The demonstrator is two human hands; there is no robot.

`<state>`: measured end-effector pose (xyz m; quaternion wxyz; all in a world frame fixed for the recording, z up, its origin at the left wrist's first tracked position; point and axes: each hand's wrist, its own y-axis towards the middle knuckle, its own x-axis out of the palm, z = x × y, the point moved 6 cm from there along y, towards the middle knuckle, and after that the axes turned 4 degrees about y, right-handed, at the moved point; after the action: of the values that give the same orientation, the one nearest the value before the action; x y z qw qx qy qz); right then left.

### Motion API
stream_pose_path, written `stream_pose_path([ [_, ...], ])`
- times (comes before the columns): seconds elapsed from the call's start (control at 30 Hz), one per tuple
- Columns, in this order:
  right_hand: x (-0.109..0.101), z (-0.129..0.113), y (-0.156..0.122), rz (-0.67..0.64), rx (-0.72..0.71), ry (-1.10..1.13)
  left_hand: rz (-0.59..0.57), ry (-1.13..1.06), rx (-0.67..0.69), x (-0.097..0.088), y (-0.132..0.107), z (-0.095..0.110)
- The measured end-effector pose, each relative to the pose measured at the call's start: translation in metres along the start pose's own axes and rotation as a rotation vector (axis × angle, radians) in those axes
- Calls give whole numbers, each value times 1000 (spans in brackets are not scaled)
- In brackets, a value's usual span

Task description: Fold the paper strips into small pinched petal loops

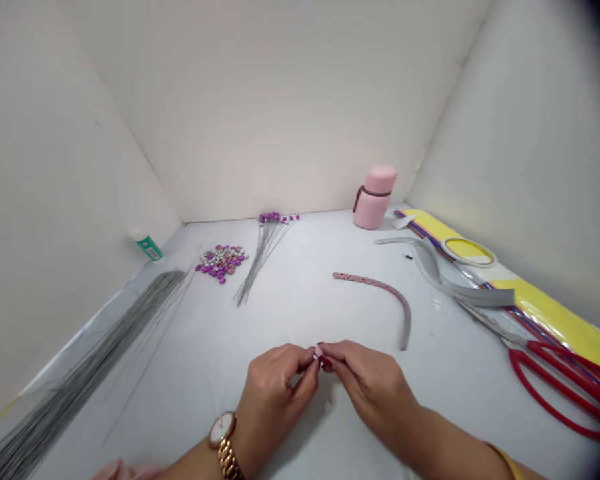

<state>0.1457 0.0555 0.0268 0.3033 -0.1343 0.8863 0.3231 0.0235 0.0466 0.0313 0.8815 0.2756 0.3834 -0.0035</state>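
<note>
My left hand (275, 393) and my right hand (367, 383) meet near the front of the white table (300, 313). Both pinch one tiny pale pink bead-like piece (319, 351) between their fingertips. The left wrist wears a gold watch (223, 430). A curved pink strip with holes (380, 297) lies just beyond the right hand. A small white scrap (327, 405) lies on the table under the hands.
A large bundle of thin wires (80, 373) runs along the left edge. A pile of purple and silver beads (221, 260) and wires tipped with purple beads (265, 257) lie further back. Red scissors (555, 373), grey strips (450, 280), a tape roll (467, 250), a pink bottle (375, 197) and a glue bottle (147, 245) stand around.
</note>
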Motion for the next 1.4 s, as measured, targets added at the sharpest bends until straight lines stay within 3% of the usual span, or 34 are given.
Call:
stream_pose_path([
  [0.17, 1, 1, 1, -30, 38, -15, -84, -54, -32, 4, -1, -3],
  [0.37, -3, 8, 4, -5, 184, 198, -23, -212, -117, 2, 0, -12],
  [0.47, -1, 12, 5, -34, 277, 278, -50, -256, -165, 5, -1, -14],
  [0.67, 9, 17, 4, -145, 349, 329, -66, -406, -359, 8, 1, -29],
  [0.73, 11, 18, 3, -171, 350, 289, 37, -428, -475, -1, 5, -47],
  [0.9, -2, 27, 11, -116, 332, 126, 569, -349, -689, -48, 3, -99],
  [0.97, -17, 36, 17, -39, 317, -30, 625, -270, -694, -56, 2, -105],
  [1.07, -48, 62, 24, 104, 368, -321, 426, -276, -584, -45, 8, -95],
  [1.13, -67, 84, 24, 174, 435, -415, 258, -352, -530, -31, 10, -83],
  [1.23, -87, 111, 19, 197, 527, -491, 115, -406, -461, -16, 10, -61],
  [1.33, -89, 123, 15, 139, 569, -452, -51, -332, -352, -4, 8, -37],
  [1.4, -78, 121, 15, 94, 572, -381, -122, -326, -297, 3, 4, -24],
])
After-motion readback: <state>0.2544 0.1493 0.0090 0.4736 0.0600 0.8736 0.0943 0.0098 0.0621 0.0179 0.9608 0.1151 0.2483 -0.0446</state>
